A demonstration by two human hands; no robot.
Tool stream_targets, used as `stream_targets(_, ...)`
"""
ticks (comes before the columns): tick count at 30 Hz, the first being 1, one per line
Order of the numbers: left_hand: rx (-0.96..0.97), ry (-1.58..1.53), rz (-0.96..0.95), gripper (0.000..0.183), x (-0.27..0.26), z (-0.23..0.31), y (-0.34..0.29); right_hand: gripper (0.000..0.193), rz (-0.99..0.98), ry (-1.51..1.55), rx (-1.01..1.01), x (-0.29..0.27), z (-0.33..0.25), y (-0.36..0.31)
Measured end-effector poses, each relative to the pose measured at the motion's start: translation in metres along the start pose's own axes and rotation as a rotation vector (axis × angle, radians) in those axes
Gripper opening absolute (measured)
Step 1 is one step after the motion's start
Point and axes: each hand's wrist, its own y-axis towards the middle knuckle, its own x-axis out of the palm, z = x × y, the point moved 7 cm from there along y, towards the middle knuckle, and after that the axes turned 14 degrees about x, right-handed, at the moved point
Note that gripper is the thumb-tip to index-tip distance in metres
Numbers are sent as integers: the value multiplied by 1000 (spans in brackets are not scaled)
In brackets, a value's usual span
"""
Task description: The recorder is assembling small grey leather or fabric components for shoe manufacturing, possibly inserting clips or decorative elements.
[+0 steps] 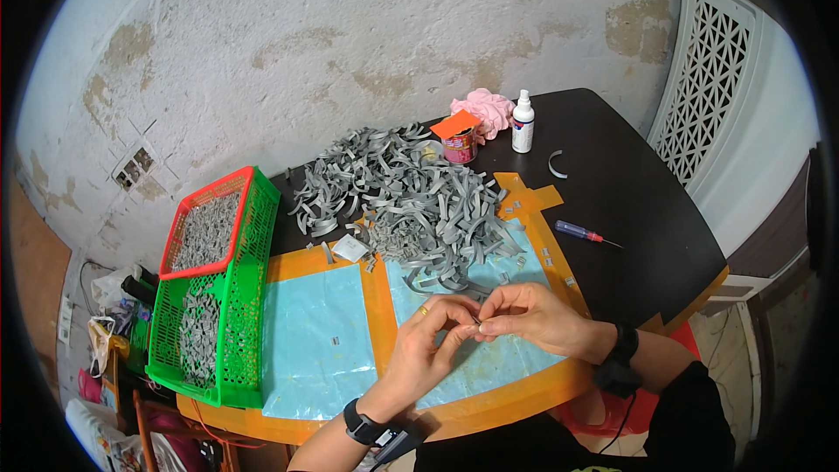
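My left hand (428, 343) and my right hand (535, 322) meet above the near part of the blue sheet (319, 341). Thumb and fingers of both are pinched together at one spot, around something small that I cannot make out. Just beyond them spreads a big heap of curved grey strips (437, 210), with a patch of small grey pieces (393, 236) in its near part. A few more little grey pieces lie singly on the sheet and on the orange tape (376, 315).
At the left, a red basket (242, 236) sits on a green basket (245, 332), both holding small grey pieces. Farther back stand a can (461, 150), a pink cloth (485, 109) and a white spray bottle (523, 127). A screwdriver (577, 231) lies on the right.
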Motion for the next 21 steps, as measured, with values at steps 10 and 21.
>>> stream_targets(10,46,109,-64,9,1,5,-1,7,-35,-44,20,-1,3,-4)
stream_targets(21,48,102,-45,9,1,1,-4,7,-44,-36,49,1,4,-5)
